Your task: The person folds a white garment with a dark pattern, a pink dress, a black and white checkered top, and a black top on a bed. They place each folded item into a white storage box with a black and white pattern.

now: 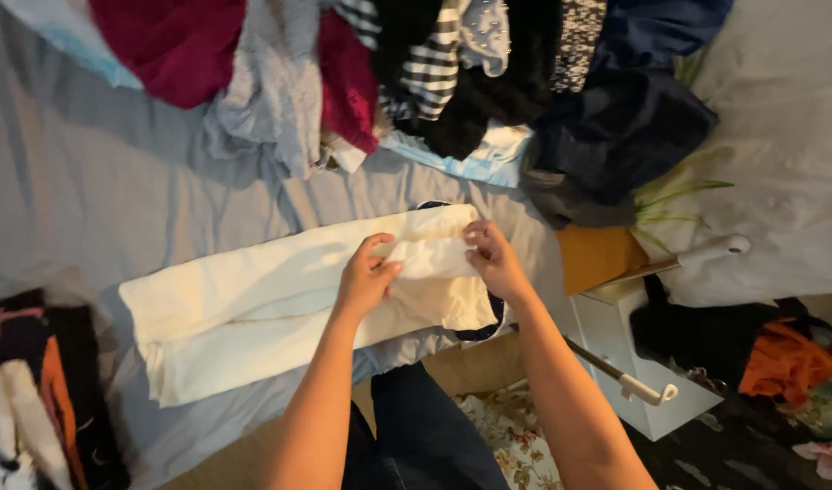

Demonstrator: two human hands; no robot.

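A cream white garment [252, 304] lies folded lengthwise on a grey bed sheet [98, 191]. My left hand [366, 277] pinches the fabric near its right end. My right hand [493, 259] grips the same end's upper corner, fingers closed on the cloth. Both hands are close together over the garment's waist part.
A heap of mixed clothes [416, 73] spreads across the top of the bed. Dark and orange folded items [44, 390] sit at the left edge. A white stand with hangers [643, 363] stands right of the bed, with an orange cloth [783, 358] and dark clothing beyond.
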